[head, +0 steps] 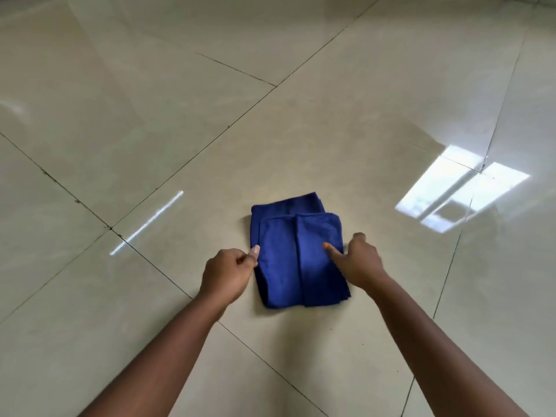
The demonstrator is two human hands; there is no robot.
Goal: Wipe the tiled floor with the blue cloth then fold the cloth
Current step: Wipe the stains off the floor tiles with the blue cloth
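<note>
The blue cloth [296, 254] lies folded into a compact rectangle on the glossy beige tiled floor [180, 115], with layered edges showing at its far end. My left hand [227, 273] pinches the cloth's left edge between thumb and fingers. My right hand [356, 260] rests at the cloth's right edge, its thumb pressing down on the top layer and the fingers curled over the side.
Large tiles with dark grout lines stretch all around. A bright window reflection [460, 191] shines on the floor at the right, and a thin light streak [147, 222] at the left.
</note>
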